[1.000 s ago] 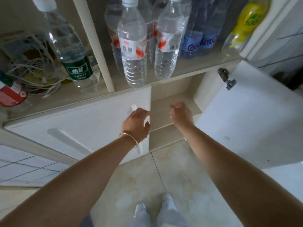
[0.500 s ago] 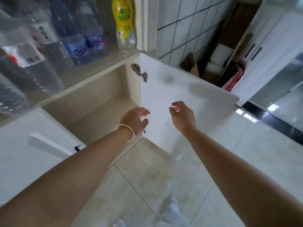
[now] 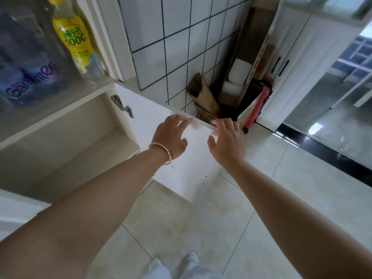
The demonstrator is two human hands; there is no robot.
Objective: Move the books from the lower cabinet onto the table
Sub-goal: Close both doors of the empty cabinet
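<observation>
The lower cabinet [image 3: 66, 141] stands open at the left, and I see only bare shelf boards inside; no book shows anywhere. Its white door [image 3: 149, 119] is swung wide to the right. My left hand [image 3: 171, 135], with a bangle on the wrist, reaches over the door with fingers spread, the fingertips at the door's top edge. My right hand [image 3: 226, 137] hovers beside it with straight fingers, the fingertips near the same edge. Neither hand holds anything. No table is in view.
Drink bottles stand on the shelf above, among them a yellow one [image 3: 74, 41]. Cardboard boxes [image 3: 209, 101] and a red item [image 3: 259, 105] fill the corner by the tiled wall. A white cupboard [image 3: 298, 63] stands at right. My feet are on the tiled floor [image 3: 201, 228].
My view has swung right, away from the cabinet front toward the corner. Both hands moved from the cabinet opening up to the open door's top edge and spread their fingers.
</observation>
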